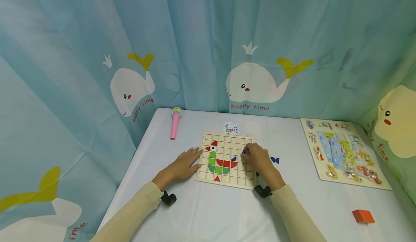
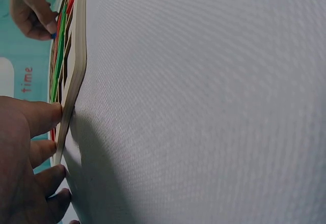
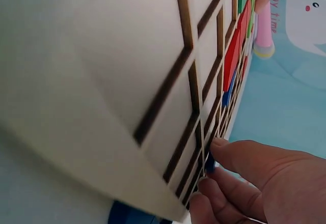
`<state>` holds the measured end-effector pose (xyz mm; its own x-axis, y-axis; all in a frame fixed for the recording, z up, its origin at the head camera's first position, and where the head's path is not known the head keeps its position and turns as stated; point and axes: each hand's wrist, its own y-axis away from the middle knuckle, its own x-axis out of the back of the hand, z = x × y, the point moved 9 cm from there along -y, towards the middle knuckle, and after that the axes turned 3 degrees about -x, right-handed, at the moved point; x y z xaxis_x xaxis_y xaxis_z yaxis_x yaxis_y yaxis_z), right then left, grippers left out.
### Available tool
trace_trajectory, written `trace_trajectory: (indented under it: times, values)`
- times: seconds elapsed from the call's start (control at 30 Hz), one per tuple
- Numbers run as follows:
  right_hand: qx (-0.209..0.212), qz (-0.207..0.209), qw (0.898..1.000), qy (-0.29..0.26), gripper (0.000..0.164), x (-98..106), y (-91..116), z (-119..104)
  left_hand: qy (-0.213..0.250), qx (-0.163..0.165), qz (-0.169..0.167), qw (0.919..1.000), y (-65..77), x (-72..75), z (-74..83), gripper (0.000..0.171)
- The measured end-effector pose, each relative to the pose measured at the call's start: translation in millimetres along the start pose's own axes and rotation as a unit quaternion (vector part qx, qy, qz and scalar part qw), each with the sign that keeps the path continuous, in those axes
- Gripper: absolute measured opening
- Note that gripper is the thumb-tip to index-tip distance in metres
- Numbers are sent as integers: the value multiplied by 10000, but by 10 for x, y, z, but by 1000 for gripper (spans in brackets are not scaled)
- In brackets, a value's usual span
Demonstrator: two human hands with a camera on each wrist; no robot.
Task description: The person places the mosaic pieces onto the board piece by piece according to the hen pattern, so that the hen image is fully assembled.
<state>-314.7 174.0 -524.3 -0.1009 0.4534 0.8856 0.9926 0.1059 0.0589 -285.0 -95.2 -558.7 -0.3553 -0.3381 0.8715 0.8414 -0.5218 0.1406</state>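
Observation:
A wooden grid board (image 1: 227, 185) lies on the table with red, green and blue pieces set in its squares, forming a bird shape with a round eye piece (image 1: 213, 148). My left hand (image 1: 183, 164) rests at the board's left edge, fingers extended and fingertips at the rim. Over the right part of the grid, my right hand (image 1: 257, 156) pinches a small blue piece (image 3: 210, 164) between thumb and fingers, close to the squares. One blue piece (image 1: 234, 158) sits in the grid above the red row (image 1: 224, 163). A red triangle (image 1: 217, 178) lies in a lower square.
Loose blue pieces (image 1: 275, 160) lie right of the board, another partly hidden by the right wrist. A picture card (image 1: 230, 128) lies behind the board. A pink toy microphone (image 1: 174, 124) is at back left, a picture puzzle (image 1: 325, 173) at right, an orange block (image 1: 363, 216) front right.

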Motion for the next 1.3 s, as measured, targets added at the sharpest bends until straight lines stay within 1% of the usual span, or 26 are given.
trace_trajectory:
  times: [0.2, 0.53, 0.8, 0.93, 1.1, 1.2, 1.3]
  values:
    - [-66, -49, 10000, 23, 25, -9, -9, -37, 37, -33, 35, 10000, 1, 5, 11, 64]
    - [-161, -66, 9998, -102, 22, -9, -13, -42, 9, 4, 20, 10000, 1, 5, 12, 64]
    - [-174, 52, 9998, -47, 14, -3, -54, -31, -43, 36, -28, 10000, -13, -21, -19, 67]
    - [-210, 93, 9997, -76, 13, 16, -54, -17, -4, -8, -1, 10000, -14, -17, -15, 66]
    - [-302, 128, 9994, -141, 16, 107, 6, 89, 3, 0, 14, 10000, -3, -4, -1, 65]
    - [-408, 94, 9991, -67, 21, 198, 59, 227, 20, 11, 14, 10000, 3, 2, 2, 65]
    - [-570, -85, 9983, 123, 29, 284, 124, 400, 40, 28, 0, 10000, 4, -2, -13, 66]
